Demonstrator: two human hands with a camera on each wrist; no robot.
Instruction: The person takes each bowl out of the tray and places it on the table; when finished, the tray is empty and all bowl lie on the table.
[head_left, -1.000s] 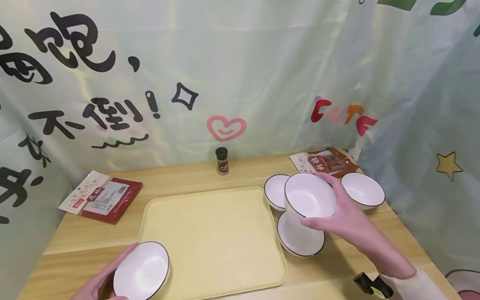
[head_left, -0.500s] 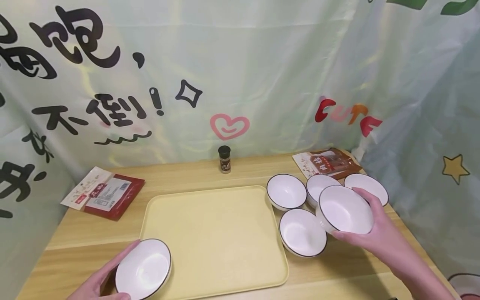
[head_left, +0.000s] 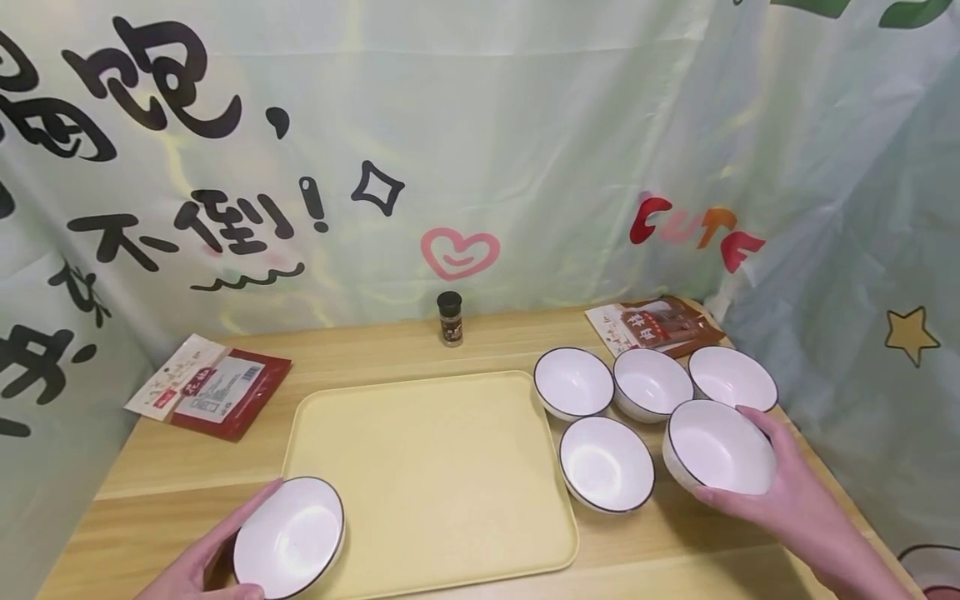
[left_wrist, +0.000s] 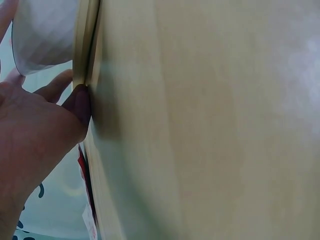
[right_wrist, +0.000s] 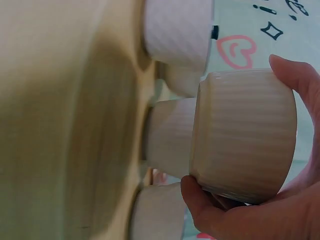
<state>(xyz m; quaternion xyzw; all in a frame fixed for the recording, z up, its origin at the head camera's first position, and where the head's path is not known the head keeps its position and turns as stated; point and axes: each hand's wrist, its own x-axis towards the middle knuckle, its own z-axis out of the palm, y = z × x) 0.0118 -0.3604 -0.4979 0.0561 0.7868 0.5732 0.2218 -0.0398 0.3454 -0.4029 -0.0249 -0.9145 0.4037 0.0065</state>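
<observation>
At the front left corner of a pale yellow tray (head_left: 442,483), my left hand (head_left: 191,562) grips a white bowl (head_left: 288,537) with a dark rim. In the left wrist view that bowl (left_wrist: 45,37) shows a faceted outside, and the fingertips are right at the tray's edge (left_wrist: 82,40). My right hand (head_left: 798,496) holds another white, dark-rimmed bowl (head_left: 720,450), tilted, in front of the bowls at the right. Ribs run along the outside of this bowl (right_wrist: 245,135) in the right wrist view, with thumb and fingers at opposite sides and a gap between it and the tabletop.
Several white bowls (head_left: 573,383) stand right of the tray, one bowl (head_left: 606,464) right beside its edge. Behind them lies a brown packet (head_left: 656,325). A spice jar (head_left: 450,319) stands at the back, and a red packet (head_left: 217,392) lies left. Printed curtains enclose the table.
My right hand has moved right and lower with its bowl, uncovering the bowls behind. The left hand keeps its bowl in nearly the same place. The view has shifted slightly.
</observation>
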